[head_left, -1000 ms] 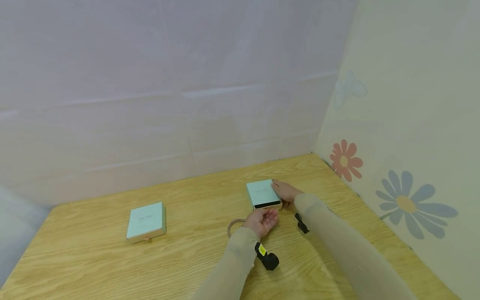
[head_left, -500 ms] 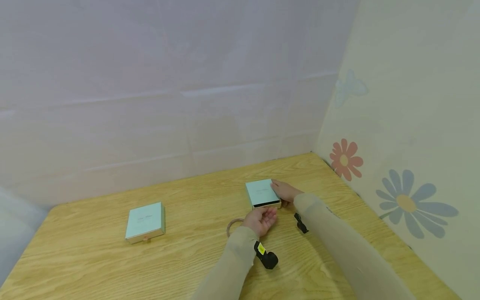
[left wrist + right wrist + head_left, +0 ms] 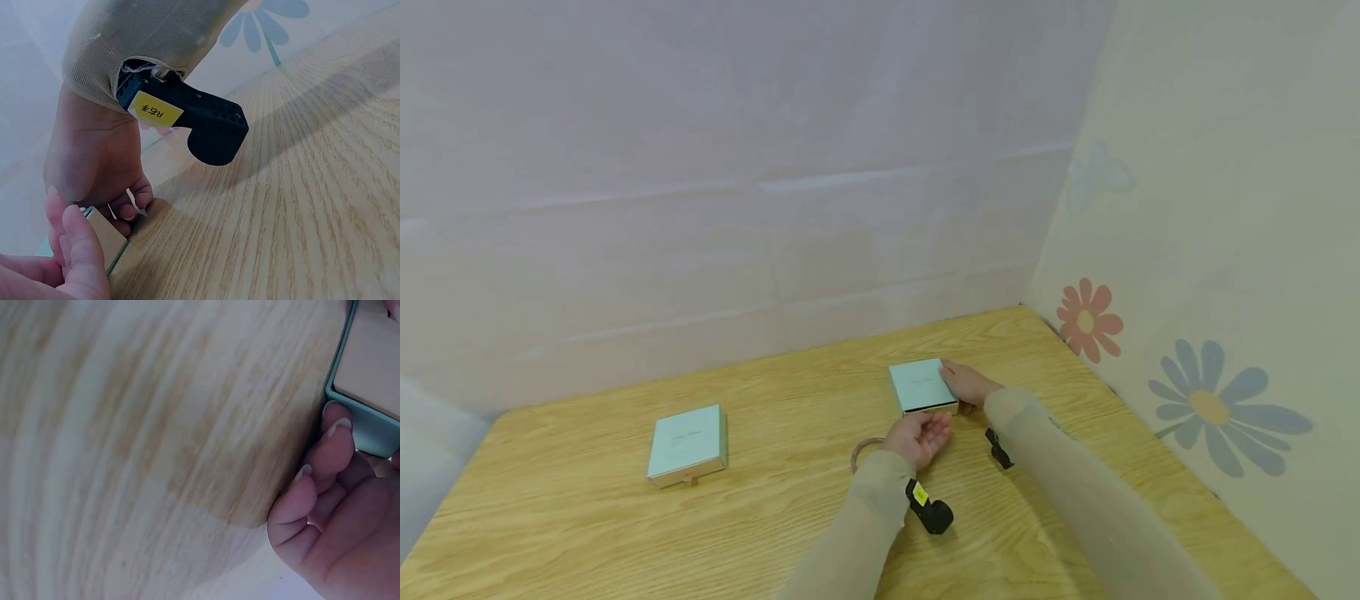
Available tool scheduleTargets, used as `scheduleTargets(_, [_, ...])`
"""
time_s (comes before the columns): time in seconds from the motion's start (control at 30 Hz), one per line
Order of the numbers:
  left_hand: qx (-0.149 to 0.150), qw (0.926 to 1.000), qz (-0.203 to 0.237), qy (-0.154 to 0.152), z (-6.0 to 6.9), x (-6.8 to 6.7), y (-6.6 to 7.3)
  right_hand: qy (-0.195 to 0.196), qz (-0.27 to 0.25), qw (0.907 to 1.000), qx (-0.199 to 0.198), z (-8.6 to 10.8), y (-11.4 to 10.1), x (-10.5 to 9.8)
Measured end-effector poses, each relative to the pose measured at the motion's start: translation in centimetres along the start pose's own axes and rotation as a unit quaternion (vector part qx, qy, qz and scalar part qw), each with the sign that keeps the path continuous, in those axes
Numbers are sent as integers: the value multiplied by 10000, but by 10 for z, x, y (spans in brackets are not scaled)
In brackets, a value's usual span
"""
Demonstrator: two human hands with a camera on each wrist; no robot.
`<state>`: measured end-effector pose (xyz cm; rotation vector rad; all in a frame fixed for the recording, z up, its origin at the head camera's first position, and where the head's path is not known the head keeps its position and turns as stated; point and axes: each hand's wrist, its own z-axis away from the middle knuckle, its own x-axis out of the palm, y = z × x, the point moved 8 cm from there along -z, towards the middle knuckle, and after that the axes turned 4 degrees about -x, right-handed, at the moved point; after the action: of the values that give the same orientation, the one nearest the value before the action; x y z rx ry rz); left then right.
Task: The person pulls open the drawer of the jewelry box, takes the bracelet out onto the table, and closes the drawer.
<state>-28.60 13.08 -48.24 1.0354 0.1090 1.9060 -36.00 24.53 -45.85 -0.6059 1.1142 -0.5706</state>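
The box (image 3: 922,384) appears to rest flat on the table (image 3: 775,517), and we see its pale green cover enclosing a cream drawer (image 3: 369,356). A thin dark slit runs along the drawer's top edge in the head view; what lies inside we cannot tell. To the left of the box, well apart and a little nearer to us, sits the second box (image 3: 688,444), its drawer in and a small tab (image 3: 690,479) on its front; its contents are likewise hidden.

Our right hand (image 3: 967,384) grasps the box from its right side, thumb by the top edge, with bent fingers tucked low against the side. Our left hand (image 3: 917,440) is in front of the box, palm turned up, its loosely bent fingers at the drawer front, clasping nothing. A brown ring (image 3: 862,451) shows in front of the box and to its left, partly hidden by that hand. Each wrist carries a black camera (image 3: 929,509).

Behind the box, a strip of wood runs to the table's back edge and the far wall (image 3: 820,208). Beyond the right hand, the table's right edge slants past the box, beside a flowered wall (image 3: 1210,250).
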Motion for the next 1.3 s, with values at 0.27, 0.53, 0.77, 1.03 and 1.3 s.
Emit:
scheduleTargets(0.27, [63,9999,98,-2,1,-7,8,-88,19,10000,-25,-4,-6,7])
scheduleTargets(0.53, [249,9997,24,29,7,-11,15,-102,-1,9999,-96,-7,-11,11])
scheduleTargets(0.77, [476,9983,-309,-89,21,-13,17,-70,-140,9994,-316,-5,-9,9])
scheduleTargets(1.03, [900,9878,-1242,-280,50,-15,18,74,-404,9982,-429,2,-2,-1])
scheduleTargets(1.3, [1471,9728,-1738,-419,72,-27,38,336,-896,9954,-84,10,7,-14])
